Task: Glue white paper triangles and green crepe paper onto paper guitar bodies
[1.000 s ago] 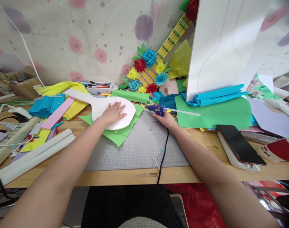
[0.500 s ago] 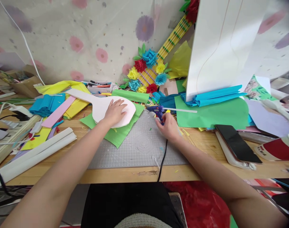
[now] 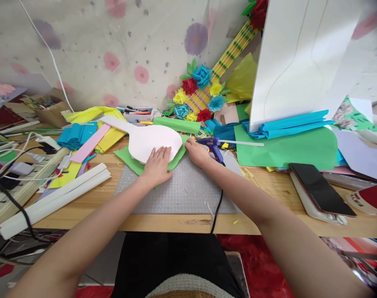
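Observation:
A white guitar-shaped board (image 3: 154,140), its neck pointing up and left, lies on a sheet of green crepe paper (image 3: 123,156). My left hand (image 3: 159,165) rests with outstretched fingers across the board's near edge and the green paper. At the paper's right corner, the fingers of my right hand (image 3: 197,152) are closed on the crepe paper. Just right of that hand, a blue hot glue gun (image 3: 215,149) stands on the grey cutting mat (image 3: 188,192), a white glue stick jutting from its back.
A yellow paper guitar with flowers (image 3: 201,97) leans against the wall. Beside it stands a large white board (image 3: 294,62). A phone (image 3: 318,188) and a paper cup (image 3: 368,198) are at right. A power strip (image 3: 27,178) and white roll (image 3: 58,198) occupy the left.
My right hand has let go of the glue gun and moved left to the green paper's corner. My left hand has slid down to the board's near edge.

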Available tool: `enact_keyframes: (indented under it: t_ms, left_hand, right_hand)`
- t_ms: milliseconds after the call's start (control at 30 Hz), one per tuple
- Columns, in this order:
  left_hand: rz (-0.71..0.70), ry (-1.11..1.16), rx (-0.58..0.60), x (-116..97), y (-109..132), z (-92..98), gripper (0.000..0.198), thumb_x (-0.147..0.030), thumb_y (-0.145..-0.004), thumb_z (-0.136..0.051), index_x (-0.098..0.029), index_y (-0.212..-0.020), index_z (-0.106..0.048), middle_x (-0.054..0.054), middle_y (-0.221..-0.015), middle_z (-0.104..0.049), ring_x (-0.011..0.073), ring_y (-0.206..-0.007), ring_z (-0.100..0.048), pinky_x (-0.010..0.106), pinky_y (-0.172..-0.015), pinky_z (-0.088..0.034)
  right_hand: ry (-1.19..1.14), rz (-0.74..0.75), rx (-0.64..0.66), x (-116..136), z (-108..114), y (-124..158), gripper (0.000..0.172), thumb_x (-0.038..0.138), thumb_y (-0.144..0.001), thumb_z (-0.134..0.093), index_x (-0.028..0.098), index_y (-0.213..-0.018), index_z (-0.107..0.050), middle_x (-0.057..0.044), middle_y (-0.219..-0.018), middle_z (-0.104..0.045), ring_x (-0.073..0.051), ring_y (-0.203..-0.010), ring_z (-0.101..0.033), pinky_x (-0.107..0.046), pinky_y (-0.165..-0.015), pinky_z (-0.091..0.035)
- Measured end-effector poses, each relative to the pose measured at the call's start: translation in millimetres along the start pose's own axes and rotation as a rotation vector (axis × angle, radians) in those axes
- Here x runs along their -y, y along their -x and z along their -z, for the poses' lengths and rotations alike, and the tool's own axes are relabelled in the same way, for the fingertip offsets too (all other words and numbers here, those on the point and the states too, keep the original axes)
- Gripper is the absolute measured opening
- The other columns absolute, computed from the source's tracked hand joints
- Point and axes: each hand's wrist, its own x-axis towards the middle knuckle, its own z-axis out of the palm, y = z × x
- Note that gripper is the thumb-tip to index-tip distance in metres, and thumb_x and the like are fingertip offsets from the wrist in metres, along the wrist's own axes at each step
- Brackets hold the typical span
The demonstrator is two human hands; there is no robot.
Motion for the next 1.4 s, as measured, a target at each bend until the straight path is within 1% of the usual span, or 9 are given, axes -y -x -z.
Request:
enact_keyframes:
  t_ms: [267,433,600,767,933,1067,1167,1300,1400]
  left_hand:
    - [-0.076,-0.038,0.117,34,18,11.2,0.079,-0.023,-0.070,-0.048,-0.005,-0.143,-0.025,0.017,-0.150,-0.032,0.0246,-0.140,-0.026,0.045,-0.116,-0.015]
    - [-0.033,-0.061,0.103,28,24,9.1,0.086,-0.026,-0.065,-0.054,-0.006,-0.144,-0.025,0.018,-0.152,-0.027,0.0296,-0.142,-0.019,0.050,-0.116,-0.010]
    - [0.002,-0.083,0.123,22,26,5.3,0.081,-0.010,-0.064,-0.050,-0.004,-0.141,-0.028,0.019,-0.152,-0.025,0.0279,-0.142,-0.019,0.050,-0.116,-0.013]
    - [0.060,-0.036,0.000,21,27,-1.6,0.064,-0.002,-0.069,-0.044,-0.004,-0.133,-0.039,0.020,-0.147,-0.037,0.0251,-0.139,-0.030,0.044,-0.115,-0.023]
    - [0.029,-0.022,-0.088,25,33,-7.5,0.053,-0.001,-0.074,-0.039,-0.009,-0.126,-0.047,0.017,-0.143,-0.044,0.0244,-0.135,-0.037,0.043,-0.112,-0.030]
    - [0.001,0.017,-0.119,36,37,-8.5,0.051,-0.003,-0.080,-0.035,-0.013,-0.128,-0.049,0.015,-0.133,-0.054,0.0220,-0.131,-0.043,0.039,-0.110,-0.036]
    - [-0.076,0.044,-0.149,46,39,-7.3,0.047,-0.006,-0.084,-0.034,-0.015,-0.128,-0.049,0.013,-0.132,-0.055,0.0199,-0.129,-0.046,0.038,-0.111,-0.035]
    - [-0.093,0.052,-0.180,57,43,-3.4,0.042,-0.011,-0.087,-0.031,-0.011,-0.125,-0.049,0.014,-0.129,-0.058,0.0196,-0.124,-0.051,0.038,-0.110,-0.036]
    - [-0.059,0.072,-0.196,63,48,-0.6,0.037,-0.014,-0.088,-0.031,-0.013,-0.120,-0.050,0.013,-0.130,-0.058,0.0197,-0.121,-0.053,0.039,-0.109,-0.038]
  right_hand:
    - [-0.020,0.108,-0.037,11,7,19,0.029,0.015,-0.093,-0.029,0.015,-0.109,-0.054,-0.013,-0.120,-0.056,-0.019,-0.076,-0.060,-0.029,-0.057,-0.037]
    - [-0.066,0.123,-0.082,10,11,15,0.029,0.008,-0.088,-0.032,0.013,-0.106,-0.055,-0.014,-0.115,-0.058,-0.021,-0.083,-0.059,-0.029,-0.062,-0.040]
    - [-0.131,0.303,-0.194,4,7,15,0.030,0.018,-0.079,-0.052,0.014,-0.108,-0.056,-0.013,-0.119,-0.056,-0.025,-0.102,-0.051,-0.034,-0.083,-0.042]
    - [-0.071,0.268,-0.212,9,-4,6,0.022,0.017,-0.085,-0.045,0.013,-0.100,-0.062,-0.014,-0.110,-0.059,-0.025,-0.098,-0.049,-0.035,-0.084,-0.040]
    - [-0.074,0.292,-0.214,4,-9,-1,0.030,0.014,-0.091,-0.034,0.014,-0.094,-0.063,-0.014,-0.107,-0.060,-0.023,-0.098,-0.048,-0.034,-0.084,-0.040]
    - [-0.157,0.388,-0.299,-1,-8,7,0.025,0.030,-0.089,-0.045,0.013,-0.099,-0.061,-0.015,-0.106,-0.059,-0.025,-0.100,-0.047,-0.038,-0.087,-0.039]
    - [-0.194,0.484,-0.326,3,-9,12,0.035,0.041,-0.085,-0.053,0.013,-0.105,-0.058,-0.016,-0.108,-0.057,-0.027,-0.102,-0.047,-0.040,-0.088,-0.039]
    - [-0.156,0.521,-0.310,11,-12,8,0.023,0.030,-0.088,-0.049,0.015,-0.102,-0.059,-0.015,-0.109,-0.058,-0.025,-0.102,-0.048,-0.039,-0.086,-0.038]
    - [-0.131,0.542,-0.315,14,-13,4,0.023,0.030,-0.087,-0.049,0.014,-0.100,-0.060,-0.015,-0.108,-0.058,-0.025,-0.100,-0.048,-0.039,-0.085,-0.038]
